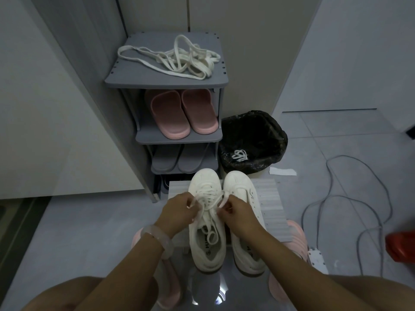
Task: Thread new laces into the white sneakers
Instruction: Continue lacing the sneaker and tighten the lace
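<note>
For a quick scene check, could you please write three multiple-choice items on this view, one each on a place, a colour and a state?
1. Where does the loose pile of white laces lie?
A. top of the grey shoe rack
B. floor
C. bin

2. What colour are the slippers on the rack's upper shelf?
A. blue
B. pink
C. black

3. What are both hands doing?
A. resting open
B. holding a slipper
C. pinching the left sneaker's lace

Answers: 1 A, the laces lie on the shoe rack top. 2 B, the slippers are pink. 3 C, left hand and right hand pinch the lace over the left sneaker.
</note>
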A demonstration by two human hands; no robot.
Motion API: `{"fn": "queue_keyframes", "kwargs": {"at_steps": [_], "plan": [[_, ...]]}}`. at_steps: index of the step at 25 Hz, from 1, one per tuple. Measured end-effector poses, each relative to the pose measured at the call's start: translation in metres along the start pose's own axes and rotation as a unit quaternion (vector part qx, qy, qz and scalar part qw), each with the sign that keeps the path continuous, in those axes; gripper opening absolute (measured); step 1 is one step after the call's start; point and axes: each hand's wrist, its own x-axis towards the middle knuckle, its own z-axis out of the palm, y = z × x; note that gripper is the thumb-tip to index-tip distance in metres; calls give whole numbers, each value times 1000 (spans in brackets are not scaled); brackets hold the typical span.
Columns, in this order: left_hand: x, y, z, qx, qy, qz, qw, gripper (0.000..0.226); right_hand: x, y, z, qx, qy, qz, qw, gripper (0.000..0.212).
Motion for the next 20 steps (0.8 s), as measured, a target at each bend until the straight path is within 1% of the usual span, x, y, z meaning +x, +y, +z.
{"fn": "queue_keyframes", "kwargs": {"at_steps": [2, 5, 6, 9, 11, 12, 13, 14, 15, 16, 17, 18, 19, 20], "plan": [[-1, 1, 1, 70, -17, 27, 997, 14, -2, -1, 0, -26, -27, -31, 999, 14], [1, 7, 4, 193, -21, 65, 979, 29, -4, -5, 0, -58, -22, -49, 997, 15], [0, 8, 4, 219, -16, 81, 972, 33, -3, -5, 0, -67, -21, -50, 996, 14], [2, 7, 2, 266, -33, 75, 960, 35, -3, -7, 2, -78, -28, -64, 995, 10], [3, 4, 1, 235, -41, 76, 968, 39, -1, -4, 5, -81, -22, -61, 995, 10], [3, 6, -1, 186, -32, 62, 980, 38, 0, -1, 6, -64, 0, -45, 997, 11], [3, 7, -2, 124, -17, 42, 991, 37, 1, 1, 6, -19, 28, -17, 999, 12], [3, 8, -3, 42, 17, 11, 999, 37, 3, 2, 6, 44, 59, 13, 997, 11], [2, 9, -3, -35, 51, -27, 998, 39, 3, 3, 5, 95, 84, 38, 991, 8], [0, 10, -2, -82, 73, -50, 993, 40, 3, 2, 5, 120, 94, 48, 987, 7], [-1, 10, -2, -94, 68, -52, 992, 39, 3, 1, 3, 110, 87, 44, 989, 10], [-1, 9, -3, -83, 45, -36, 995, 36, 2, 0, 2, 81, 62, 34, 994, 14], [0, 9, -4, -53, 12, -14, 998, 30, -1, -3, 1, 33, 29, 18, 999, 17], [0, 9, -4, 0, -21, 14, 1000, 22, -3, -5, 1, -12, 2, -2, 1000, 17]]}}
